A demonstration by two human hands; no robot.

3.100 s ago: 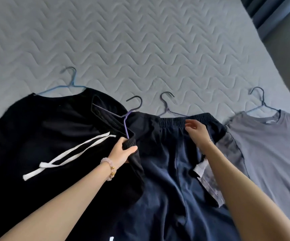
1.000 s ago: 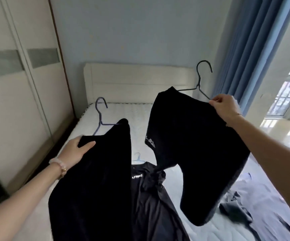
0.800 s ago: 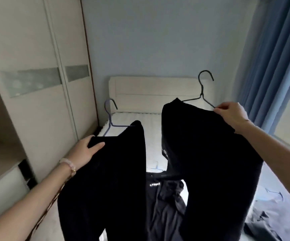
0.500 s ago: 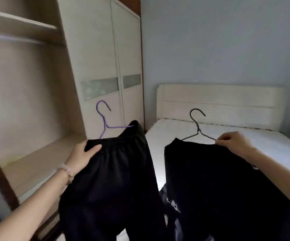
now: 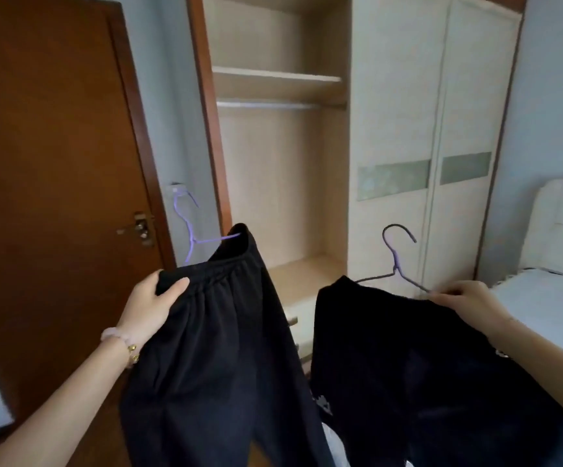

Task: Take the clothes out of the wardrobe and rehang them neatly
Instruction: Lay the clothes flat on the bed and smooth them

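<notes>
My left hand [image 5: 150, 306] grips the waistband of black trousers [image 5: 219, 348] that hang on a purple hanger [image 5: 188, 227]. My right hand [image 5: 465, 303] pinches the shoulder of a dark hanger [image 5: 395, 261] carrying a dark navy pair of shorts [image 5: 408, 365]. Both garments dangle in front of me, side by side and apart. Ahead stands the open wardrobe [image 5: 280, 163], its compartment bare, with a hanging rail [image 5: 266, 105] under a shelf [image 5: 275, 77].
A brown wooden door [image 5: 47, 163] stands at the left, close to the wardrobe opening. Two cream sliding wardrobe doors [image 5: 418, 146] are shut at the right. The bed [image 5: 549, 298] with a white headboard lies at the far right.
I lifted both hangered garments off the bed and turned left. The view swung from the bed and curtains to the open wardrobe. Both hands keep their hold.
</notes>
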